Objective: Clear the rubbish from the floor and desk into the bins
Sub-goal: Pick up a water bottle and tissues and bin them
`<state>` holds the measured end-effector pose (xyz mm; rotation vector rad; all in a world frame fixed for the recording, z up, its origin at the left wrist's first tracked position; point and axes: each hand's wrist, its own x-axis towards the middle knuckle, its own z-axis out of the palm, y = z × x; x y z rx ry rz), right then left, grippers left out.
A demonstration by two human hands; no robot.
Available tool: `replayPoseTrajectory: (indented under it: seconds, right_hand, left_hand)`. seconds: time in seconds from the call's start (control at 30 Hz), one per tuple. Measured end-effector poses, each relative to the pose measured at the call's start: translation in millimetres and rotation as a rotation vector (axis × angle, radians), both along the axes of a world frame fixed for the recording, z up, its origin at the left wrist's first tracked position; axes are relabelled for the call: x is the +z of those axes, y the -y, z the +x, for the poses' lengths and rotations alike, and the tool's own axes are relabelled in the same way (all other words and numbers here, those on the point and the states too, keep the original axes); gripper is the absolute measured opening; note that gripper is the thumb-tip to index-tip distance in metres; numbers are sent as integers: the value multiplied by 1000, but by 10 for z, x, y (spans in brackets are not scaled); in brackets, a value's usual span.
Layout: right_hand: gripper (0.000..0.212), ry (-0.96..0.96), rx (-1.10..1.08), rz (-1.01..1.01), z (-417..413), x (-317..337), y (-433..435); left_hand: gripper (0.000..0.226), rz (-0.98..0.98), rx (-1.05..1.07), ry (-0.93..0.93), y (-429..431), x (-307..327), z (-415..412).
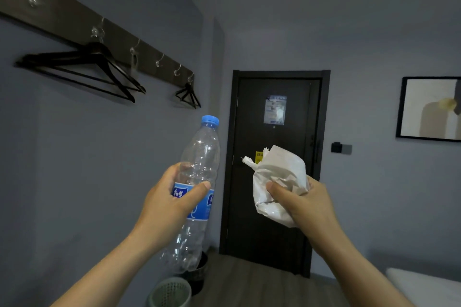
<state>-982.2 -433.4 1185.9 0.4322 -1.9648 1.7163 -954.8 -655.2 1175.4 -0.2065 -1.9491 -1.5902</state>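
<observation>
In the head view, both forearms are raised and stretched forward toward the far wall. The left hand (pixel 172 197) is wrapped round the middle of a clear, dented plastic bottle with a blue cap and blue label (pixel 199 154), the thumb laid across the label. The bottle is held in the air, nearly upright, cap tilted slightly right. The right hand (pixel 301 204) is curled round a crumpled white paper bag (pixel 282 174), thumb pressed on its near face, held aloft right of the bottle and apart from it. Low by the left wall, a pale green mesh waste bin (pixel 169 293) is seen on the floor, with a dark round bin (pixel 200 279) just behind it, partly covered by the bottle's base. A dark brown door (pixel 262 237) is seen beyond.
</observation>
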Motion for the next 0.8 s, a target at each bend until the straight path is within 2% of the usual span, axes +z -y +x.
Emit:
replayPoseTrajectory:
  seconds: [0.43,0.8]
  right_hand:
    - [11,25,49,25,-2605,-148,296]
    - [12,99,140,43,-5175,-461,443]
  left_hand:
    - [26,36,28,70,332,-148,-2537]
    - [27,24,188,124,508,-515,-4854]
